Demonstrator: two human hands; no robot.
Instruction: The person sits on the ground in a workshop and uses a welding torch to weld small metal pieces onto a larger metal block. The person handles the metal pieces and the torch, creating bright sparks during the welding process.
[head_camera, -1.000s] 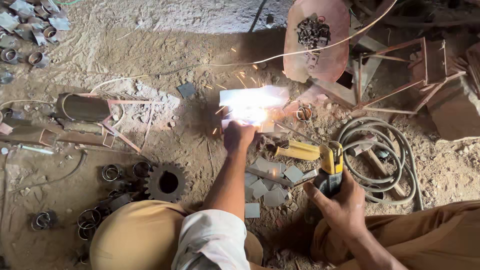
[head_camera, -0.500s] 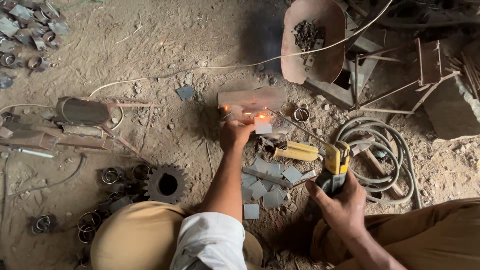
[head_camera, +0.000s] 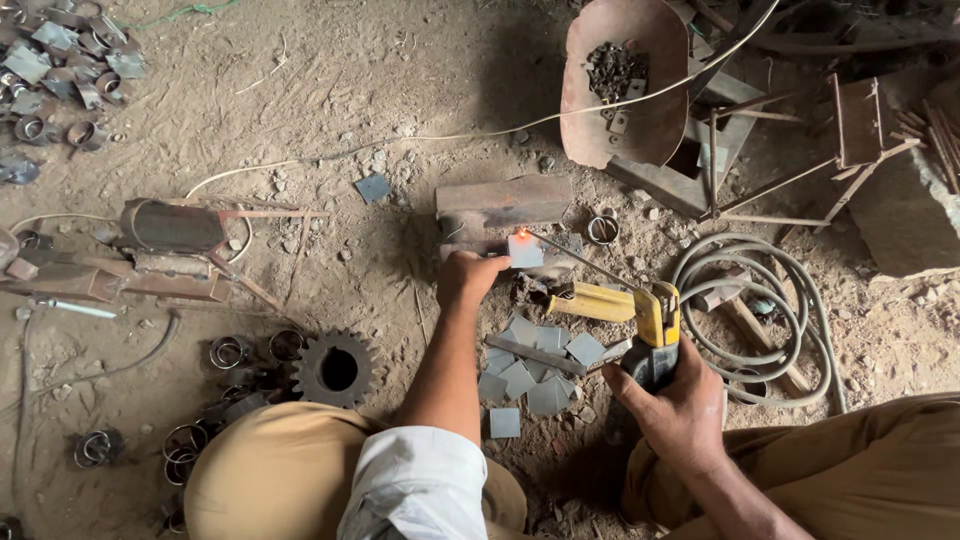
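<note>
Welding flare gone; square plate (head_camera: 524, 251) glowing.

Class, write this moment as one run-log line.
left hand: holds small metal square | right hand: grips yellow holder | rod tip at glowing square | ground: spare squares
</note>
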